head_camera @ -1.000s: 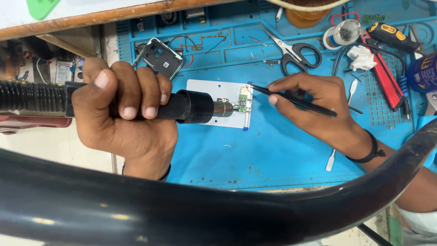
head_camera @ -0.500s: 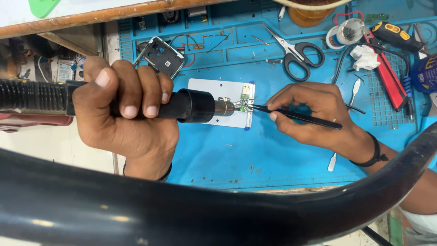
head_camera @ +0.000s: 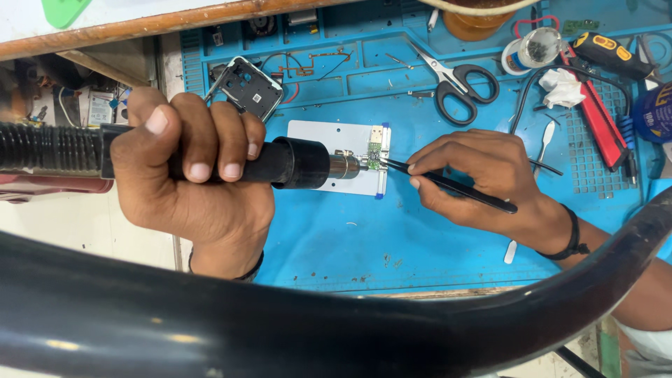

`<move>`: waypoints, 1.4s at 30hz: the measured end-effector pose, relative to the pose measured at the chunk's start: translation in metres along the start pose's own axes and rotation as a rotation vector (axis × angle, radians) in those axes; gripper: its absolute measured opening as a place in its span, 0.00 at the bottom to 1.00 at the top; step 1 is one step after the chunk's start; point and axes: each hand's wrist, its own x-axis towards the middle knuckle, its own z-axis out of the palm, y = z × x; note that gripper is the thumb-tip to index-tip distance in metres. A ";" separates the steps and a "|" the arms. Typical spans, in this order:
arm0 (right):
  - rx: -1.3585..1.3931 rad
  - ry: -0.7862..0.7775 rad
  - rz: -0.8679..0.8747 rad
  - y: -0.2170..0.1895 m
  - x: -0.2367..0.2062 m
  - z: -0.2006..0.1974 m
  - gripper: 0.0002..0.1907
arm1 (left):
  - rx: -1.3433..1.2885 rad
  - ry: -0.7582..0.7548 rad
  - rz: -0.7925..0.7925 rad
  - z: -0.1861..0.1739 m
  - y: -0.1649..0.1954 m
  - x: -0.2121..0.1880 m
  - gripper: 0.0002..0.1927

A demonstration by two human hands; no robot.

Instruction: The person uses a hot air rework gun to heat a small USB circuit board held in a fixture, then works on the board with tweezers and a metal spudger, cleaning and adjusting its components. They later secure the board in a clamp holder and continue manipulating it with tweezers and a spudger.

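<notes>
My left hand grips the black handle of a hot-air gun, its metal nozzle pointing right at a small green circuit board. The board lies on a white plate on the blue work mat. My right hand holds black tweezers like a pen; their tips touch the board's right side, just beside the nozzle.
Black-handled scissors lie behind the plate. A phone frame part sits at the back left. A red and black tool, a small round jar and white tissue are at the back right. A thick black hose crosses the foreground.
The tweezers' tips have moved left onto the circuit board. My right hand has shifted slightly closer to the plate. The hot-air gun has stayed put.
</notes>
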 end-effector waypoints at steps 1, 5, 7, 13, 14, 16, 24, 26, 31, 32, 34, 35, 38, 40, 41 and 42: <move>0.002 0.001 0.000 0.000 0.000 0.000 0.06 | 0.002 0.000 0.000 0.000 0.000 0.000 0.13; 0.062 0.015 0.008 0.003 -0.002 0.000 0.07 | 0.001 -0.001 -0.001 0.001 0.000 0.001 0.13; 0.106 0.041 0.019 0.004 -0.002 0.001 0.07 | -0.003 0.001 -0.009 0.001 0.001 0.001 0.13; 0.141 0.022 0.191 0.005 -0.006 0.003 0.08 | -0.010 0.000 -0.012 0.000 0.001 0.001 0.12; 0.144 0.022 0.192 0.006 -0.006 0.003 0.07 | -0.006 -0.005 -0.009 0.001 0.000 0.001 0.12; 0.149 0.020 0.195 0.010 -0.006 0.005 0.07 | 0.000 -0.004 -0.003 0.001 0.000 0.001 0.14; 0.441 -0.002 0.424 0.027 -0.012 0.009 0.05 | -0.028 -0.021 -0.014 -0.002 0.002 0.001 0.13; 0.442 0.004 0.415 0.030 -0.014 0.009 0.05 | -0.029 -0.022 -0.012 -0.001 0.001 0.000 0.13; 0.442 -0.007 0.393 0.033 -0.014 0.008 0.06 | -0.017 -0.018 -0.002 -0.001 0.001 0.000 0.13; 0.430 -0.001 0.393 0.032 -0.014 0.009 0.05 | -0.014 -0.020 0.000 -0.002 0.001 0.000 0.13; 0.405 0.012 0.392 0.030 -0.014 0.011 0.05 | -0.014 -0.030 0.000 -0.003 0.003 0.001 0.14; 0.404 0.014 0.397 0.029 -0.013 0.012 0.06 | -0.016 -0.033 -0.001 -0.004 0.004 0.002 0.14; 0.408 0.013 0.396 0.028 -0.014 0.012 0.06 | -0.023 -0.033 -0.006 -0.004 0.004 0.001 0.14; 0.412 0.003 0.384 0.029 -0.015 0.011 0.06 | -0.023 -0.032 -0.003 -0.005 0.003 0.001 0.15; 0.421 -0.006 0.379 0.029 -0.015 0.010 0.06 | -0.023 -0.031 -0.004 -0.004 0.003 0.001 0.15; 0.429 -0.014 0.374 0.029 -0.016 0.009 0.06 | -0.025 -0.030 -0.008 -0.004 0.004 0.000 0.14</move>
